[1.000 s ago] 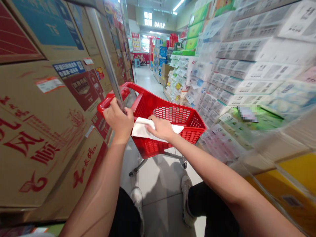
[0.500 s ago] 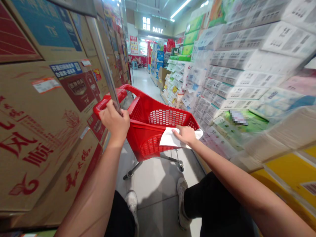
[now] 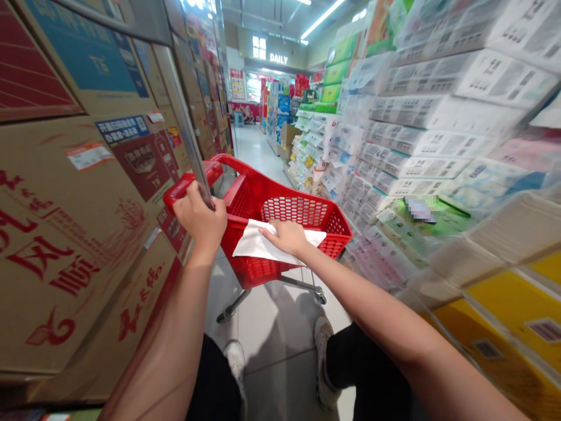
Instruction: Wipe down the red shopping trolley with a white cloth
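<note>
A red plastic shopping cart with honeycomb-holed sides stands in front of me, its handle at the left. My left hand is closed around the lower end of a slanting metal pole, right beside the cart's handle. The pole's bottom end is hidden in my fist. My right hand holds a white cloth against the cart's near upper rim, fingers over the edge. The cloth drapes down the cart's near side, and a corner shows to the right of my hand.
Stacked cardboard boxes form a wall on the left. To the right rise white wrapped packs, with yellow packages lower down. The tiled floor runs ahead between shelves. My shoes stand behind the cart's wheels.
My right hand and the white cloth have slid left along the cart's rim toward the handle. My left hand keeps its grip on the pole. The view has shifted slightly.
</note>
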`<state>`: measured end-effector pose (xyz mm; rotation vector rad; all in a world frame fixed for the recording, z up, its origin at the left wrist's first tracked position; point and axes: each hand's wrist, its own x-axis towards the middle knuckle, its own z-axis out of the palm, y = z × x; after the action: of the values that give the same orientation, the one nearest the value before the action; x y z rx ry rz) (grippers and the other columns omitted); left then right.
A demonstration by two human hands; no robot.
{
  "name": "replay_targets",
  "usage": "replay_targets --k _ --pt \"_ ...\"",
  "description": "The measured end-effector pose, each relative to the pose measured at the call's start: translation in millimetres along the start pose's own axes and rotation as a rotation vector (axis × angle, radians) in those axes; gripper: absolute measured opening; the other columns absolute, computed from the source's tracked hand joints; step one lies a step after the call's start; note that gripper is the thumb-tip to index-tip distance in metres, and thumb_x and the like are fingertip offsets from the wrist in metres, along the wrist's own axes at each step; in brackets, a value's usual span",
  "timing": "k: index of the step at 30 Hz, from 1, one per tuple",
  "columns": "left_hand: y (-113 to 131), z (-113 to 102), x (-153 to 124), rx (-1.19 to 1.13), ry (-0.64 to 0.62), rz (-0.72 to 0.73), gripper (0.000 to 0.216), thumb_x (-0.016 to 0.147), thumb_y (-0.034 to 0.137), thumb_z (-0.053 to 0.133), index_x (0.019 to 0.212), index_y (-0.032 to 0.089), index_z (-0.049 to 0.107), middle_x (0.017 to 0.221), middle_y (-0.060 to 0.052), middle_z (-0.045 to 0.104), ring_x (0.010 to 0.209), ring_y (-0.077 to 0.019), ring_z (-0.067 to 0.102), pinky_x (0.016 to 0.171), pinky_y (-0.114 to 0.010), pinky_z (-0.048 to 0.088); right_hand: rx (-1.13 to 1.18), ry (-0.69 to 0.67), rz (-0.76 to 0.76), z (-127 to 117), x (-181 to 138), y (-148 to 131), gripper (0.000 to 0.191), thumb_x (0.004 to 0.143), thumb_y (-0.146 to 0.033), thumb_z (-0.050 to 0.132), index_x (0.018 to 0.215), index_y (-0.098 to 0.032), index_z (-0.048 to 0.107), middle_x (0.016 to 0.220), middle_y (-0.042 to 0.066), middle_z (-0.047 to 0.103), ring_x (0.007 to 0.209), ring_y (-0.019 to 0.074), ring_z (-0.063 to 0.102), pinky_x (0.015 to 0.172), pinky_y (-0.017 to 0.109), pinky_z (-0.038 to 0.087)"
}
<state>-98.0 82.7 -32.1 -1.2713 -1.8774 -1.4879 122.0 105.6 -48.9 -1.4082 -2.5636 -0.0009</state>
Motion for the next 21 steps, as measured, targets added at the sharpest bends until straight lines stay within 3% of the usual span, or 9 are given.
replay_targets --k 3,7,10,13,17,21 --pt "-6 -5 2 0.002 0.006 0.006 0.046 0.078 0.025 0.055 0.122 0.014 0.058 0.093 -0.014 0.064 0.099 -0.0345 0.061 0.098 -0.049 0.039 -0.064 -0.047 0.055 0 -14 21 0.081 0.094 -0.08 0.016 0.112 -0.022 0.069 0.102 0.013 0.076 0.1 0.0298 0.07 0.081 0.033 0.048" --pt "-13 -8 4 0.001 0.006 0.023 0.046 0.078 0.025 0.056 0.122 0.013 0.059 0.091 -0.013 0.064 0.096 -0.0338 0.061 0.096 -0.048 0.039 -0.151 -0.097 0.169 1 -38 69 0.083 0.092 -0.082 0.022 0.105 -0.017 0.072 0.099 0.016 0.076 0.099 0.0308 0.071 0.078 0.032 0.047" --pt "-14 -5 3 0.006 0.009 0.031 0.047 0.078 0.025 0.055 0.124 0.012 0.058 0.095 -0.014 0.065 0.098 -0.0341 0.061 0.097 -0.048 0.039 -0.186 -0.099 0.242 1 -57 104 0.077 0.094 -0.079 0.028 0.104 -0.017 0.073 0.101 0.016 0.076 0.1 0.03 0.071 0.078 0.03 0.045" --pt "-10 -1 -1 0.004 0.036 0.034 0.048 0.08 0.024 0.054 0.127 0.011 0.056 0.102 -0.017 0.066 0.102 -0.0345 0.06 0.099 -0.049 0.037 -0.193 -0.083 0.289 2 -70 121 0.07 0.095 -0.076 0.034 0.109 -0.019 0.072 0.103 0.014 0.076 0.101 0.0294 0.071 0.078 0.03 0.044" --pt "1 3 -7 -0.024 0.05 0.024 0.047 0.082 0.022 0.053 0.127 0.011 0.055 0.105 -0.018 0.065 0.105 -0.0348 0.06 0.101 -0.05 0.036 -0.184 -0.048 0.309 4 -66 103 0.063 0.095 -0.071 0.038 0.11 -0.02 0.071 0.102 0.013 0.077 0.1 0.0288 0.071 0.079 0.031 0.045" --pt "10 4 -11 -0.034 0.038 0.026 0.046 0.082 0.022 0.052 0.126 0.01 0.056 0.103 -0.018 0.064 0.104 -0.0356 0.06 0.1 -0.052 0.035 -0.107 0.031 0.214 5 -37 41 0.065 0.097 -0.071 0.033 0.106 -0.018 0.07 0.098 0.013 0.076 0.096 0.0279 0.071 0.079 0.032 0.045"
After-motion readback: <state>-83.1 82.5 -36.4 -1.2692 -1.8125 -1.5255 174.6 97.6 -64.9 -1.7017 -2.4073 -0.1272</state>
